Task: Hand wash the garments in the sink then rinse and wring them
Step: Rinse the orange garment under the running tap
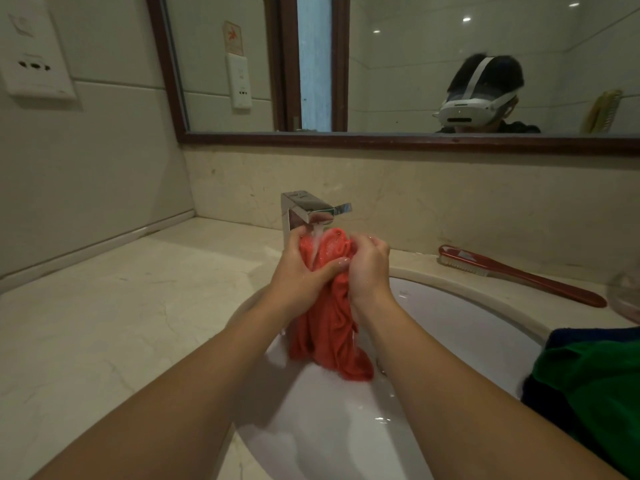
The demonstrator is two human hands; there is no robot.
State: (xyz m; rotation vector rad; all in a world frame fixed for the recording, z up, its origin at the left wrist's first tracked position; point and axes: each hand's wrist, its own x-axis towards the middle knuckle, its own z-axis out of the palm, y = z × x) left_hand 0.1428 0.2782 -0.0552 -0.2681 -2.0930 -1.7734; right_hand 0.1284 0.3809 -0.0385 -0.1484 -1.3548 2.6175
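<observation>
head view: looks down along both forearms to the basin.
red garment [329, 327]: bunched into a thick rope with its long axis upright. the top end bulges just above the fingers and the loose tail hangs below them into the sink [467, 327].
left hand [299, 268]: fingers curled round the upper cloth from the left, thumb across the front.
right hand [369, 268]: fingers curled over the cloth from the right, touching the left thumb.
water [317, 233]: falls from the faucet [304, 209] onto the cloth just above the fingers.
hidden: both hands cover the garment's upper middle, fingertips are buried in cloth, and the kind of garment cannot be told.
green garment [588, 382]: well right of the fingers, cut off by the frame edge.
brush [519, 275]: beyond the right fingers, well apart.
</observation>
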